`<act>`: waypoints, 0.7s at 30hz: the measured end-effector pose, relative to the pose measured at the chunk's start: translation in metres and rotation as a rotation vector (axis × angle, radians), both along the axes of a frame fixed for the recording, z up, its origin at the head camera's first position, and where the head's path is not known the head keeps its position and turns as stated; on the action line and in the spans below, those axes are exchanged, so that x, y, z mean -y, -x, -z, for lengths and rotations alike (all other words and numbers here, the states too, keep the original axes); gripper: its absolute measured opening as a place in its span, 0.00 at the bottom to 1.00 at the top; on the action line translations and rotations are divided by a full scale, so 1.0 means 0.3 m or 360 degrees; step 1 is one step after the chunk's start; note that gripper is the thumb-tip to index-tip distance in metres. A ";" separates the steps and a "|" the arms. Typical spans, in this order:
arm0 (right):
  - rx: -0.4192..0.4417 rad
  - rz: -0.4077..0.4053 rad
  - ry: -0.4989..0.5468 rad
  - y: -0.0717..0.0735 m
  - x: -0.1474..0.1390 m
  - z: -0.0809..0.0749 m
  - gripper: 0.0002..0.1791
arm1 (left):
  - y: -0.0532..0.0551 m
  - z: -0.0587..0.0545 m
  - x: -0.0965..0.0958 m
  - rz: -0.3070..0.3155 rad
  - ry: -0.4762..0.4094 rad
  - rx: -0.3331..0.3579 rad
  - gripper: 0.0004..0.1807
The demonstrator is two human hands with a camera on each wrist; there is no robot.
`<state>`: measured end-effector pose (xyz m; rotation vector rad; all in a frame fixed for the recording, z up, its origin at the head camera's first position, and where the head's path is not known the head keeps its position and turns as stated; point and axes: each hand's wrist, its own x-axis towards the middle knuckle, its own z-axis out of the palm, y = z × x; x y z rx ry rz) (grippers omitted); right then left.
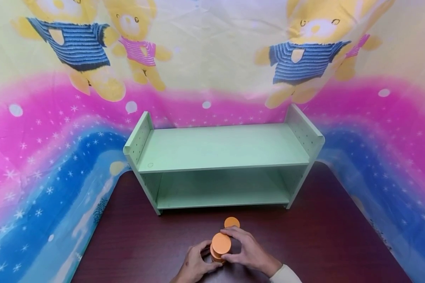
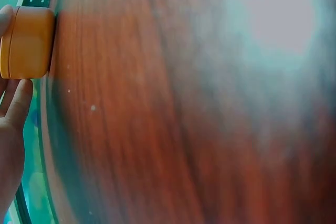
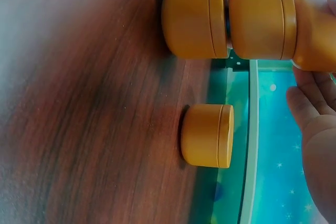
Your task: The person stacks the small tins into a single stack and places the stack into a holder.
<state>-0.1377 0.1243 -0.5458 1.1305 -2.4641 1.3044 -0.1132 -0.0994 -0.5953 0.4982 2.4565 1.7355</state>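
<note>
Stack [image 3: 257, 22] of three orange jars is on the dark desk [image 1: 127, 236], before the green shelf [image 1: 219, 147]. Left hand [image 1: 194, 262] grips its lower part, and right hand [image 1: 249, 251] holds the top jar [image 3: 315, 30]. Fourth jar [image 3: 202, 135] stands near, apart. Visible lids [image 1: 221, 241] look plain orange; cloth [image 1: 202, 78] behind has printed bears [image 1: 79, 43] and snowflakes [image 1: 19, 214].

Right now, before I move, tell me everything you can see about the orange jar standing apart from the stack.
The jar is squat and plain orange, with a rounded base edge and a seam near the top marking what looks like a lid. Its surface looks smooth, perhaps plastic or coated metal. It stands upright on the dark table, between the stacked jars and the green shelf, touching only the table. Any contents are hidden.
</note>
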 end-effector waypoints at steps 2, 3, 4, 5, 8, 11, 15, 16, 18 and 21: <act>0.0030 0.0002 0.0007 -0.003 0.002 0.002 0.33 | -0.003 0.001 -0.001 -0.0012 0.0007 0.0017 0.33; 0.0052 0.0001 0.0013 -0.004 0.003 0.002 0.33 | -0.004 0.002 -0.001 -0.0017 0.0013 0.0019 0.33; 0.0077 -0.0004 0.0025 -0.005 0.005 0.003 0.33 | -0.005 0.003 -0.002 -0.0022 0.0017 0.0024 0.34; 0.0101 -0.0007 0.0036 -0.006 0.006 0.004 0.33 | -0.005 0.005 -0.002 -0.0023 0.0020 0.0022 0.34; 0.0150 -0.0018 0.0080 -0.007 0.009 0.006 0.33 | -0.004 0.008 -0.003 -0.0028 0.0024 0.0012 0.34; 0.0168 -0.0015 0.0108 -0.009 0.012 0.007 0.32 | -0.004 0.010 -0.004 -0.0029 0.0021 0.0005 0.34; 0.0182 -0.0010 0.0124 -0.012 0.014 0.006 0.32 | -0.003 0.011 -0.003 -0.0026 0.0016 0.0001 0.33; 0.0185 -0.0009 0.0125 -0.012 0.015 0.006 0.32 | -0.003 0.012 -0.003 -0.0023 0.0015 -0.0005 0.33; 0.0185 -0.0003 0.0125 -0.014 0.016 0.007 0.32 | -0.003 0.015 -0.003 -0.0014 0.0011 -0.0021 0.33; 0.0177 0.0013 0.0120 -0.015 0.016 0.009 0.32 | -0.004 0.017 -0.003 -0.0008 -0.0001 -0.0033 0.33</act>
